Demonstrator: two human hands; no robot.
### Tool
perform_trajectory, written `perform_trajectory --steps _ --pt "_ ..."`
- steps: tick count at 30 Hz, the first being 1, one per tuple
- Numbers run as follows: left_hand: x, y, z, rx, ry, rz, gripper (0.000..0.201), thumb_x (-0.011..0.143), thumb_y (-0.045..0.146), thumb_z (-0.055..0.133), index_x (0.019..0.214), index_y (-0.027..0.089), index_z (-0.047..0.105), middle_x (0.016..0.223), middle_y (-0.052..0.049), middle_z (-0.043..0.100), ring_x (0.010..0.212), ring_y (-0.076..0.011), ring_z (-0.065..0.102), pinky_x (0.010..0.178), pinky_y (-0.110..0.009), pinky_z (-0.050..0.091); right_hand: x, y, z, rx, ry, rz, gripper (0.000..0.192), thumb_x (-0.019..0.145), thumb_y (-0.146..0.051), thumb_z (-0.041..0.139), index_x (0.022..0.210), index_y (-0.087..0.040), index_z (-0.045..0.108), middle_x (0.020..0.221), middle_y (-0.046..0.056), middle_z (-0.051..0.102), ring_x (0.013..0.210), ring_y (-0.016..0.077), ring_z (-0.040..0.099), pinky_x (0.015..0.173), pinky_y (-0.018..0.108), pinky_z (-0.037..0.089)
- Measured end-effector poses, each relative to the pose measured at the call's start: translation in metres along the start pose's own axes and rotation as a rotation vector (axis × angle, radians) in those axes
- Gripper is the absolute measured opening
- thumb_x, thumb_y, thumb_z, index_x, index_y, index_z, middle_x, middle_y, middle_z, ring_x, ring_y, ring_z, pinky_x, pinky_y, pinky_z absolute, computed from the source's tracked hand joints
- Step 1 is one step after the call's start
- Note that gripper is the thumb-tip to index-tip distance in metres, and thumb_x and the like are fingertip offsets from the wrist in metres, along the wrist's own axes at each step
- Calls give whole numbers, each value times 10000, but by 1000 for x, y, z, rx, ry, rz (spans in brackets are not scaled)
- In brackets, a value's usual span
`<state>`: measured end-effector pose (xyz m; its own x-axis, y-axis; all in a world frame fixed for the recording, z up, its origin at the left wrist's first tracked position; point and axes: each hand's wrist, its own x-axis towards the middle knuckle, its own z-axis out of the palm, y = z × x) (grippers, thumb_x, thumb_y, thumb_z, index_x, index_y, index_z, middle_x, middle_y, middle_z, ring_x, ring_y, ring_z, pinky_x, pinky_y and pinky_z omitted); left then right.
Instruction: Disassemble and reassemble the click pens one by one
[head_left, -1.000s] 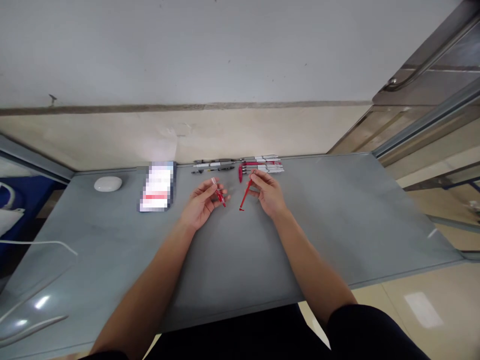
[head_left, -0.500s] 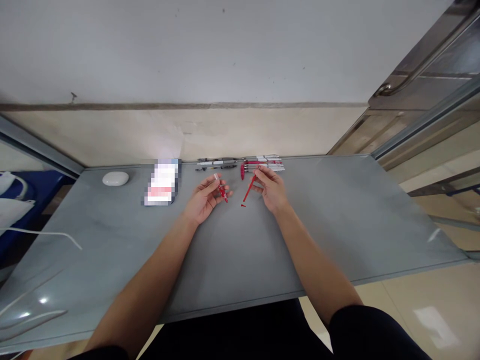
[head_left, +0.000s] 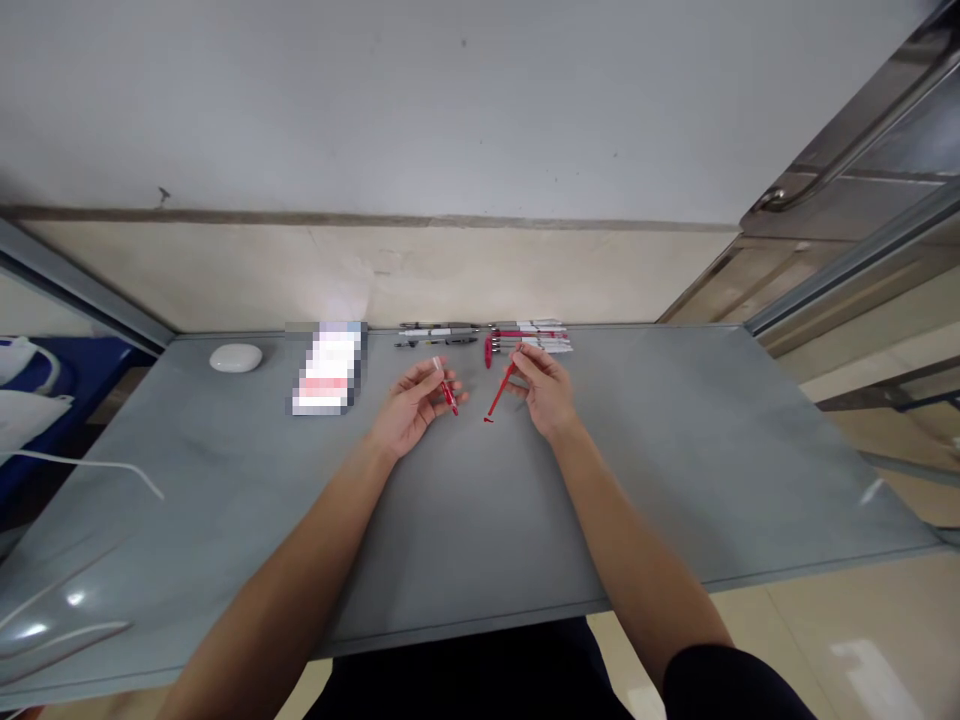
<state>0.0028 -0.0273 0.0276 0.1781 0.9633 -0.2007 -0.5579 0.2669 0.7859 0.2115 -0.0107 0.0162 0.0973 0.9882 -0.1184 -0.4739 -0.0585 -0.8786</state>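
The single head view faces forward and down. It looks from above the near edge of the table [head_left: 480, 545].

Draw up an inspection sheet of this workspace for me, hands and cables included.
Surface: grey table, against a wall.
Things: red tube; red rod; red scrap by the rod's lower tip, contact unclear.
Clutter: pens along the wall side; white case and pixelated device to the left.
Hands: left hand holds the tube, right hand the rod.
Cables: white cord, far left.
Surroundings: metal door at right; pale floor.
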Motion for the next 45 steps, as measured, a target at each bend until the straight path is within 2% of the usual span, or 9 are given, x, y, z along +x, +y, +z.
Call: perform_trajectory --steps 4,11,18,25,28,31,35,38,45 --pt "1 0 0 17 -10 9 226 789 174 765 1003 152 696 877 -42 714 805 -183 710 865 -463 611 -1 -1 2 -18 2 1 304 654 -379 835 908 -251 728 846 -20 672 772 137 649 713 322 599" --pt "1 -3 2 91 -44 45 247 765 201 795 984 153 691 887 -46 713 793 -183 707 838 -437 610 -2 -1 2 -29 -12 -25 320 662 -402 818 925 -247 722 900 -11 686 780 132 654 720 309 597" --pt "-1 -3 8 283 -54 88 311 757 276 811 1025 165 699 922 -56 709 792 -193 708 763 -365 582 -4 -3 2 -24 0 -31 285 666 -380 821 905 -260 723 866 -24 680 778 133 658 731 321 597" --pt "5 10 16 410 -86 102 302 773 311 789 1029 176 701 960 -58 690 817 -182 681 788 -362 561 -3 -3 3 -16 20 -9 290 669 -376 827 913 -258 724 866 -31 679 753 121 653 711 310 597" --pt "14 23 19 597 -150 80 260 784 317 767 995 175 711 930 -62 695 782 -179 674 732 -325 541 -1 -3 5 22 54 -6 288 655 -359 839 894 -255 717 875 -34 690 740 121 657 699 308 596" --pt "20 35 22 773 -291 47 192 811 315 726 943 176 718 810 -55 694 696 -165 643 628 -280 492 -1 -4 8 66 106 1 274 643 -335 852 863 -252 711 902 -34 705 731 112 657 681 283 590" --pt "21 42 21 904 -418 13 170 842 333 674 937 200 723 680 -20 637 603 -144 567 540 -253 415 -1 -7 12 112 138 12 258 645 -311 857 851 -258 711 945 -31 714 738 108 662 659 262 590" --pt "18 43 18 948 -429 -5 171 822 327 692 933 207 744 644 -10 616 591 -141 543 517 -239 392 -1 -8 14 146 167 2 234 665 -298 844 853 -269 707 948 -38 719 757 108 673 673 259 594" --pt "9 40 23 978 -403 -7 173 808 294 697 942 213 770 706 -29 685 604 -146 579 508 -229 414 -2 -9 17 221 262 -26 214 715 -290 805 895 -273 690 963 -31 736 819 122 699 737 275 609"
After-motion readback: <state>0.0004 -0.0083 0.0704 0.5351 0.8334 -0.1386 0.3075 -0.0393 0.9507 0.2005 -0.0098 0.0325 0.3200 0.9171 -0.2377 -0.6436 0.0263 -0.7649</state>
